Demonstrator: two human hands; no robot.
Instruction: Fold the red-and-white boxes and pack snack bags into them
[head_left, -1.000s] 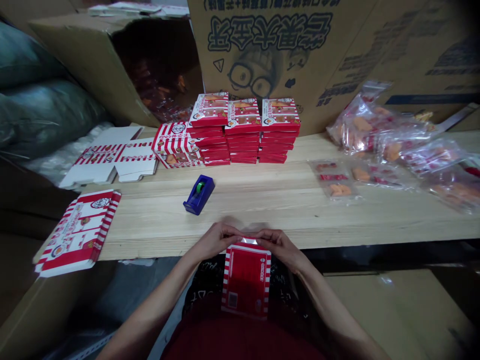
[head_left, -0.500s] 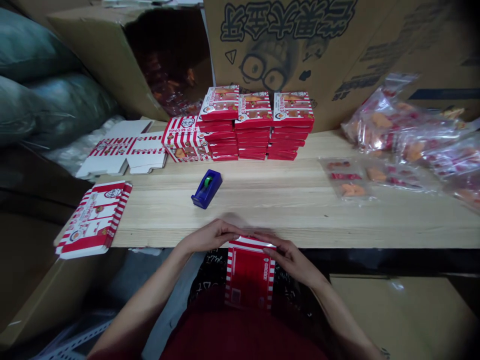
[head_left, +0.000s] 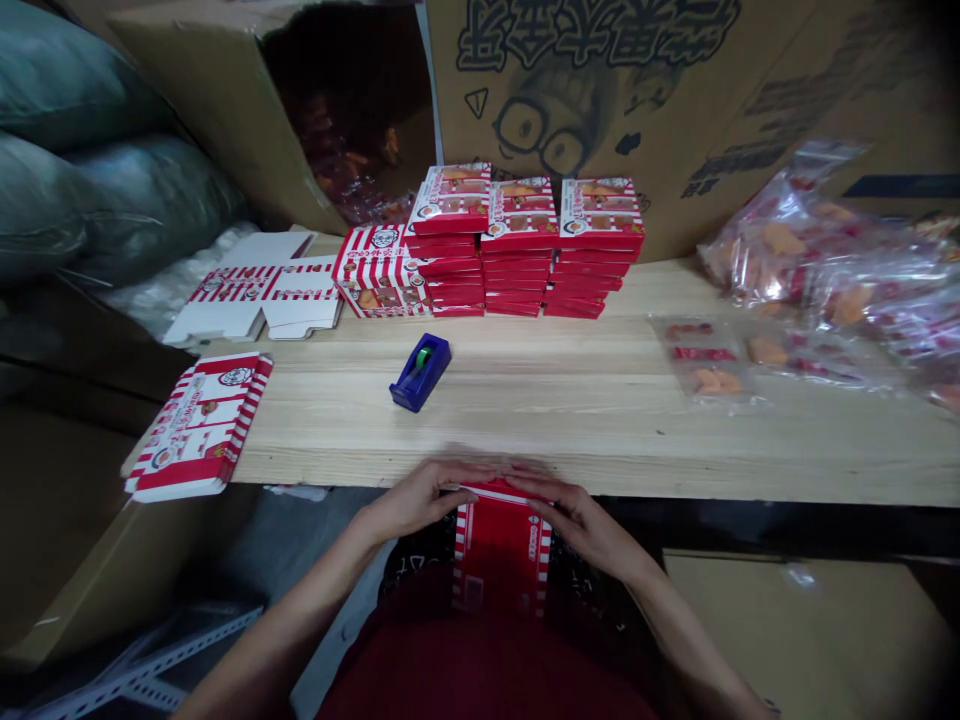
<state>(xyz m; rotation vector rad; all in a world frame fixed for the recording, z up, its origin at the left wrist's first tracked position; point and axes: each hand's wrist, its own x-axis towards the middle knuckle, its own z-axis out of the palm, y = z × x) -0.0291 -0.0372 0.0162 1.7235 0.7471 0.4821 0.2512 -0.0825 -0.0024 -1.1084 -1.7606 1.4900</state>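
Note:
A red and white striped box [head_left: 501,555] stands on my lap against the near edge of the wooden table [head_left: 570,420]. My left hand [head_left: 420,495] presses on the box's top left corner with fingers stretched flat. My right hand [head_left: 574,515] lies over the top right corner, fingers likewise extended along the top flap. Both hands grip the box between them.
A blue tape dispenser [head_left: 420,371] sits mid-table. Three stacks of red boxes [head_left: 525,245] stand at the back, with flat box blanks [head_left: 259,295] to their left and another pile [head_left: 199,425] at the left edge. Clear snack bags [head_left: 795,290] lie right. Big cardboard cartons [head_left: 600,90] rise behind.
The hands have slid outward along the box's top edge, fingers flattening over the flap. The view has shifted slightly, so the table items appear moved right and up.

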